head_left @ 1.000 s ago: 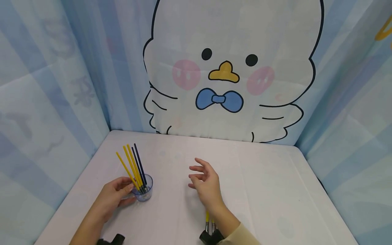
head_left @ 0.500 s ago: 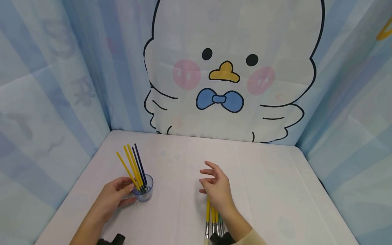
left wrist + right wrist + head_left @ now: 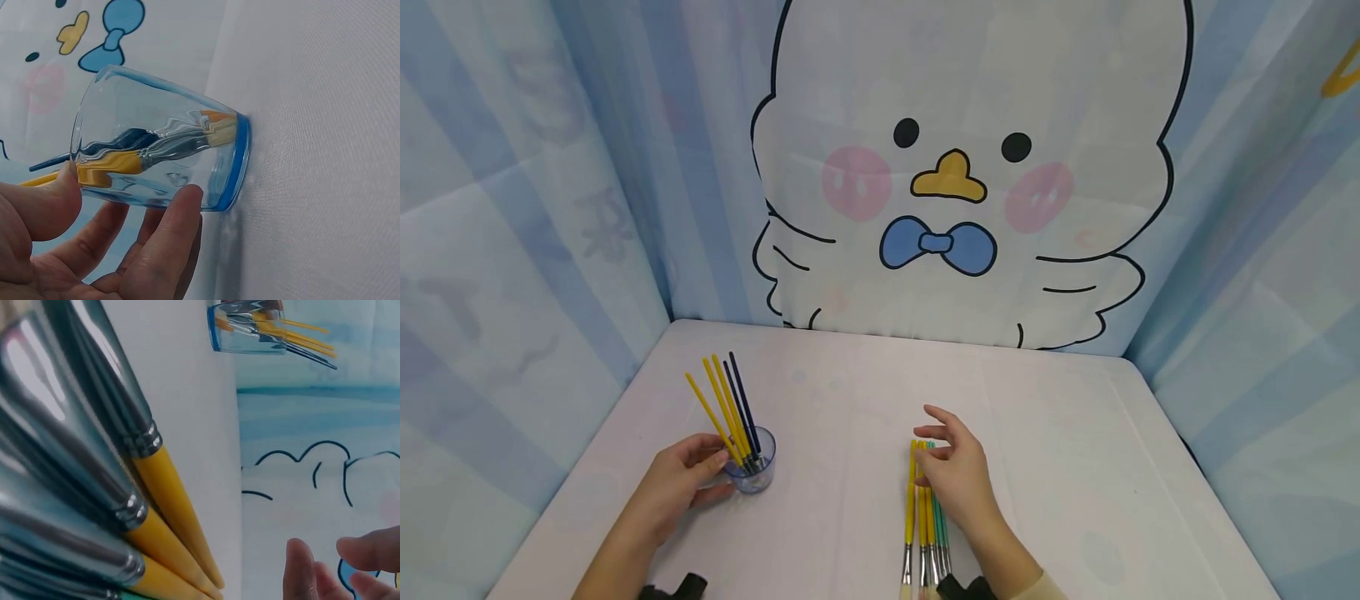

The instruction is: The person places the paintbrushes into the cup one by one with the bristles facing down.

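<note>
My left hand [image 3: 679,479] holds a clear blue-tinted plastic cup [image 3: 763,478] at the table's left. In the left wrist view its thumb lies at the cup's rim and its fingers along the side. Several paintbrushes lean in the cup, bristles down, with yellow handles [image 3: 706,410] and dark blue handles [image 3: 741,400] sticking up. My right hand [image 3: 961,483] hovers over another row of paintbrushes, fingers loosely bent and holding nothing. These lie side by side, with yellow handles [image 3: 911,508] and green handles [image 3: 938,523], metal ferrules towards me; the wrist partly hides them.
A pale cloth covers the table [image 3: 1045,433]. Behind it hangs a backdrop [image 3: 940,300] with a cartoon chick, and blue-striped curtains [image 3: 497,250] close in both sides. Black wrist camera parts [image 3: 677,587] show at the bottom edge.
My right hand has moved right and nearer to me, from the table's middle to over the lying brushes, uncovering more of them. The left hand and cup have stayed put.
</note>
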Tool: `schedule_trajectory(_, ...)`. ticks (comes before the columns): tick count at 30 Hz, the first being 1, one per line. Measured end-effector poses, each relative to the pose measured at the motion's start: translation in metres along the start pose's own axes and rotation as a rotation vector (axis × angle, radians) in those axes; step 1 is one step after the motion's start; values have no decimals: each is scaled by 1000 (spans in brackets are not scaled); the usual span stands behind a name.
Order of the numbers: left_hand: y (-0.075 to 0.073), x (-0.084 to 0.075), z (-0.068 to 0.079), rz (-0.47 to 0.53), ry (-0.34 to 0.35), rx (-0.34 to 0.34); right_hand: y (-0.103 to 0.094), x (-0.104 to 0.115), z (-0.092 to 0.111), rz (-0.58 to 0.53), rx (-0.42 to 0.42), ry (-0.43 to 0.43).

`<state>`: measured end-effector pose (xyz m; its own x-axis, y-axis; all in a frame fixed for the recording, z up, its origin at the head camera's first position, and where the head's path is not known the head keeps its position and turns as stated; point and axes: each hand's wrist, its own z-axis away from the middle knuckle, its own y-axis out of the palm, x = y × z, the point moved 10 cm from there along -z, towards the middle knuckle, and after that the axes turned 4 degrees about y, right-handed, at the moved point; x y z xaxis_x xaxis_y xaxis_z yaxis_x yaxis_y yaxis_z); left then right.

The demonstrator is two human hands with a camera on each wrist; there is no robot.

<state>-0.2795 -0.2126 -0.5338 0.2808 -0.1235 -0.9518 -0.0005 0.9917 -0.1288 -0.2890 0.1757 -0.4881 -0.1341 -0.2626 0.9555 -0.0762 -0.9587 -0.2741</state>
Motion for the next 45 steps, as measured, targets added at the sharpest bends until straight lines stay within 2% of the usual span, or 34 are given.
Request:
schedule_trajectory(8,0,3,-1,0,-5,1,-14,-17,0,125,-51,66)
schedule_trajectory(19,1,2,2,-18,-1,-6,-27,-35,1,244,-68,140)
schedule_trajectory(28,0,0,2,-12,-8,-5,-28,-47,1,379,-38,215)
schedule_trajectory(45,0,1,1,-16,-8,-13,-26,-49,1,495,-21,197)
